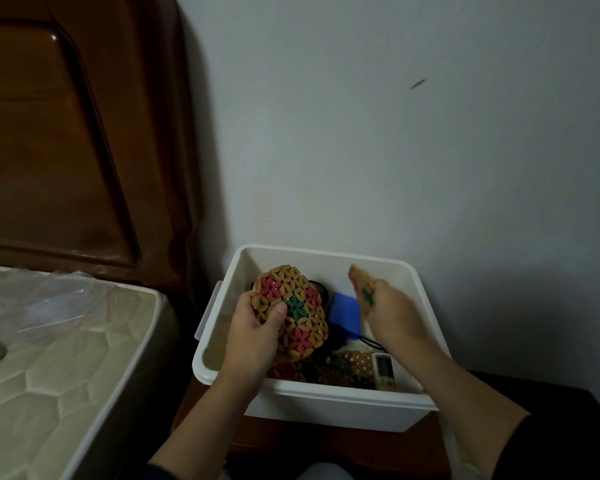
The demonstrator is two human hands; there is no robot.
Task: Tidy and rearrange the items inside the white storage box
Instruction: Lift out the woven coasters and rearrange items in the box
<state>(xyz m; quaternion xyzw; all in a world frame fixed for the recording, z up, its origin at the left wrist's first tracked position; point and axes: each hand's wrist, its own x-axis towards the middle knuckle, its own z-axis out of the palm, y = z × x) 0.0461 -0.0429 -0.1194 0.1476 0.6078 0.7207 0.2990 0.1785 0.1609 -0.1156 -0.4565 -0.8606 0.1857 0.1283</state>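
Note:
The white storage box point(329, 403) stands on a wooden bedside table against the wall. My left hand point(253, 336) grips a round woven coaster point(291, 306) with red and green flower shapes, held above the box's left half. My right hand point(392, 317) pinches a second, similar coaster point(359, 284), seen edge-on and blurred, over the box's right half. Inside the box lie more woven coasters point(343, 367), a blue cloth item point(343, 315), a white remote control point(383, 370) and a dark cord point(371, 342).
A mattress point(59, 368) with clear plastic wrap point(49, 303) lies to the left, below a brown wooden headboard point(66, 133). A pale wall point(413, 133) rises behind the box. The wooden bedside table point(291, 441) shows beneath the box.

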